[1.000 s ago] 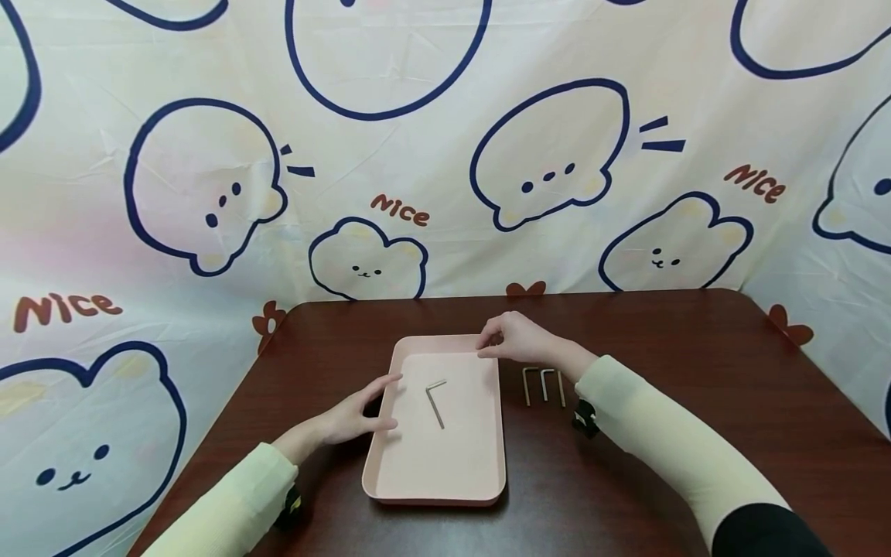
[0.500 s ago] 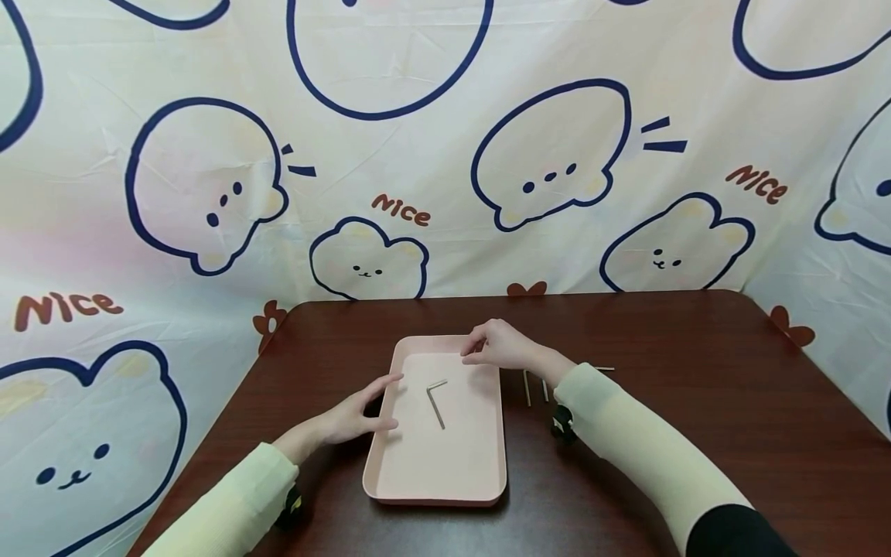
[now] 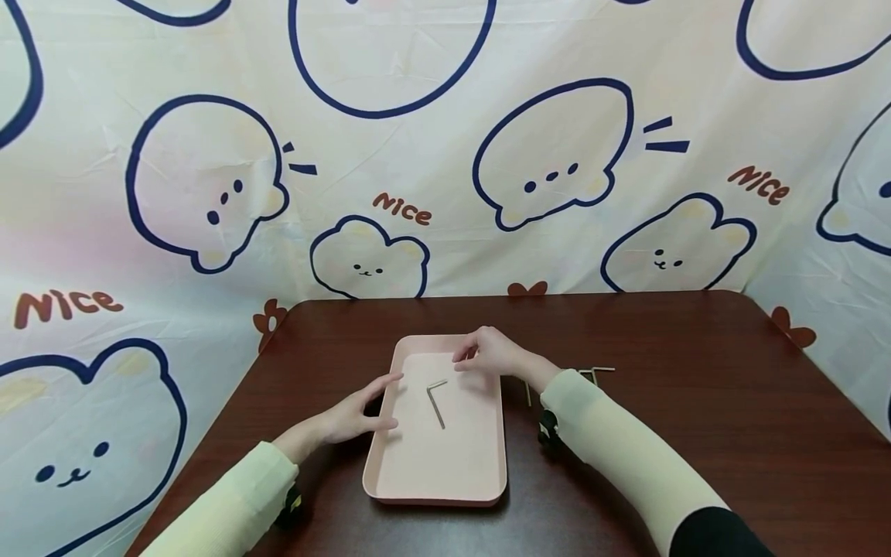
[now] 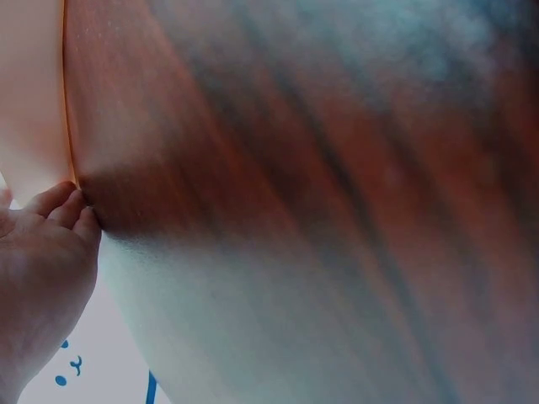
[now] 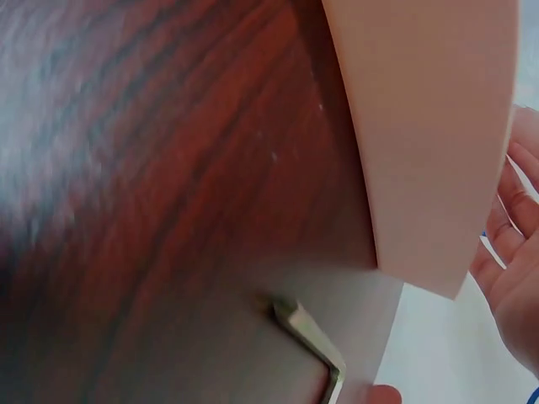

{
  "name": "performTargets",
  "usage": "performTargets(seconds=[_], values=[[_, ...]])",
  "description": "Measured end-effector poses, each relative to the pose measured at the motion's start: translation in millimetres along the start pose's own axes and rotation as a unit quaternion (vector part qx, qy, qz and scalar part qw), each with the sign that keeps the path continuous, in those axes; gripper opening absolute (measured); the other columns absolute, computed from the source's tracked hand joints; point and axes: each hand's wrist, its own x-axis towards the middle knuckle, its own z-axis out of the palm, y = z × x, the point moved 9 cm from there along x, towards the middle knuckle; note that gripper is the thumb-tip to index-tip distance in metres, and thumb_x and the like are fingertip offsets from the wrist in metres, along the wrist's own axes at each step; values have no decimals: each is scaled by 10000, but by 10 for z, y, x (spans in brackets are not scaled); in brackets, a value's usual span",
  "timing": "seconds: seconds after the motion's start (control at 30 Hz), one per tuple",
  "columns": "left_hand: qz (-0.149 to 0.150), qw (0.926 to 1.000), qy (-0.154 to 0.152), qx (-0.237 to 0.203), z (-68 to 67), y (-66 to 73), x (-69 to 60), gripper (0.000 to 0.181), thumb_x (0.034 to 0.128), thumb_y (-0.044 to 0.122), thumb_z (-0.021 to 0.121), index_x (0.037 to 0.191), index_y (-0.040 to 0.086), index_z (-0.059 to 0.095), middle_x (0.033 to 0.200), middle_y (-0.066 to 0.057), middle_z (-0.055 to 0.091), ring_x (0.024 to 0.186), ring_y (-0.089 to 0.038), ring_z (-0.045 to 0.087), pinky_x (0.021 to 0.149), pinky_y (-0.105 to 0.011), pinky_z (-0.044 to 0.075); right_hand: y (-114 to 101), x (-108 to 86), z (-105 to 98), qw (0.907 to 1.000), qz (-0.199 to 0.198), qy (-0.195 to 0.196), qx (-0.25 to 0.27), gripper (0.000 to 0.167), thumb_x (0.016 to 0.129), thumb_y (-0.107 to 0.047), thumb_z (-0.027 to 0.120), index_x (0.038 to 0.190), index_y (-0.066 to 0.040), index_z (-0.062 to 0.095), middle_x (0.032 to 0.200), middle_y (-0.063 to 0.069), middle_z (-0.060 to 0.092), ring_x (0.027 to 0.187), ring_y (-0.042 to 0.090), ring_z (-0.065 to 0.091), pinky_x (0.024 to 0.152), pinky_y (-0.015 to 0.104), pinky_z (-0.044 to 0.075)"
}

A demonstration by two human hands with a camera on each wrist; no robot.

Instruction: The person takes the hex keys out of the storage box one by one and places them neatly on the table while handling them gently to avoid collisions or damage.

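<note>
A shallow pink tray [image 3: 431, 472] lies on the table with one L-shaped hex key [image 3: 435, 406] inside it. My left hand [image 3: 348, 410] touches the tray's left rim, its thumb and index finger straight and spread apart. Over the tray's far right part, my right hand [image 3: 494, 352] has its fingers bent toward the thumb. Whether anything sits between those fingertips cannot be seen. Right of the tray, more hex keys [image 3: 604, 369] lie on the table, partly hidden by my right sleeve. In the right wrist view, one hex key [image 5: 312, 337] appears close up beside the tray wall [image 5: 429, 151].
The dark brown wooden table [image 3: 696, 387] extends around the tray on all sides. Behind it hangs a pale cloth backdrop [image 3: 445, 170] with blue cartoon outlines, continuing down both sides.
My right hand has moved left and slightly down, from the far right corner to further over the tray. The left hand, tray and hex key inside it have stayed put.
</note>
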Motion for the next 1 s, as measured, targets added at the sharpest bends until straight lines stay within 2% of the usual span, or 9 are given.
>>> performTargets(seconds=[0.33,0.6,0.8,1.0], values=[[-130,9999,21,41,-12,-18,8,765,871,179,747,1489,49,317,1509,-228,323,1393,-368,259,1091,-561,178,-56,68,174,9998,-137,-65,-145,77,827,-162,788,898,-135,774,782,-106,674,743,51,571,690,233,443],[-135,9999,8,46,-5,-9,-4,765,873,184,745,1490,47,314,1501,-237,332,1388,-372,268,1090,-561,186,-152,121,371,9982,-413,-412,138,108,827,-59,767,934,-69,759,849,-34,706,782,66,598,699,205,467],[-166,9999,-26,3,-2,-16,-4,770,877,183,740,1499,62,303,1509,-232,316,1391,-366,258,1090,-560,184,-111,164,521,9975,-167,-672,122,144,815,-21,769,941,-90,761,873,-46,714,779,37,618,736,203,486],[-184,9998,-42,18,-4,-14,-5,768,879,185,738,1503,79,303,1514,-225,312,1394,-366,258,1089,-558,188,-73,183,556,9979,40,-647,-22,93,806,-48,786,870,-115,777,805,-70,708,730,9,592,671,194,475]])
